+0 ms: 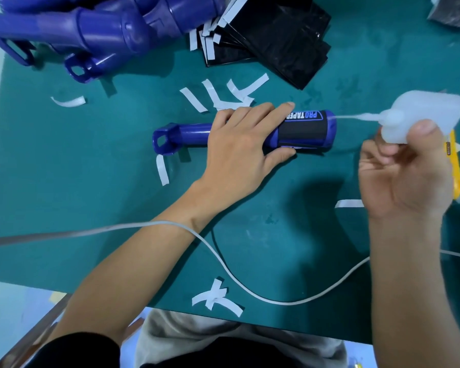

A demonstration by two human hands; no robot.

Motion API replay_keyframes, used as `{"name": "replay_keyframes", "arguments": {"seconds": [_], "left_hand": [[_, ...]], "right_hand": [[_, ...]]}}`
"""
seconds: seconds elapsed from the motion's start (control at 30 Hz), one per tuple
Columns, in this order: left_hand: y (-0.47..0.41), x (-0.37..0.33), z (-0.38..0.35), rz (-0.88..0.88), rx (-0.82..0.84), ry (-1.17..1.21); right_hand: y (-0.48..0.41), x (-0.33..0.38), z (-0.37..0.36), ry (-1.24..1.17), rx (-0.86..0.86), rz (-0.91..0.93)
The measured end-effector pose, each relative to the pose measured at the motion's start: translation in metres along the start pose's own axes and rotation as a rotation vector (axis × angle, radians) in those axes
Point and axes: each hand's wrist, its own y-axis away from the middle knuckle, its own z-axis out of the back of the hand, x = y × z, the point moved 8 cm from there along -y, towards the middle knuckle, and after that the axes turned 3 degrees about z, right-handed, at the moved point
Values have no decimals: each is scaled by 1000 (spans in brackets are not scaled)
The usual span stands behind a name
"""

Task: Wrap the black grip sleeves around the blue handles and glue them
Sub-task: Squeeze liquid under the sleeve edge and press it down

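On the green counter (91, 181), the left hand (239, 147) clasped the blue plastic handle (191, 134) and its wrapped black grip sleeve (306, 128), while the right hand (404, 179) gripped a translucent glue bottle (425, 112), nozzle at the sleeve's end, where oversqueezing might smear glue onto the fingers.

Smearing into motion blur: translucent white plastic glue bottle (430, 107) in the right hand (406, 181). Hiding under the left hand (239, 150): middle of the blue plastic handle (191, 131).
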Motion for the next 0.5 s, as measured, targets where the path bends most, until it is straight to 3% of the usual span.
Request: {"name": "replay_keyframes", "arguments": {"seconds": [0.1,0.27,0.5], "left_hand": [[0,0,0,-1,-1,0],[1,0,0,-1,-3,-5],[0,0,1,-5,3,2]], "right_hand": [[-3,3,4,-53,-10,-30],[0,2,3,91,-30,-40],[23,15,-17,452,21,336]]}}
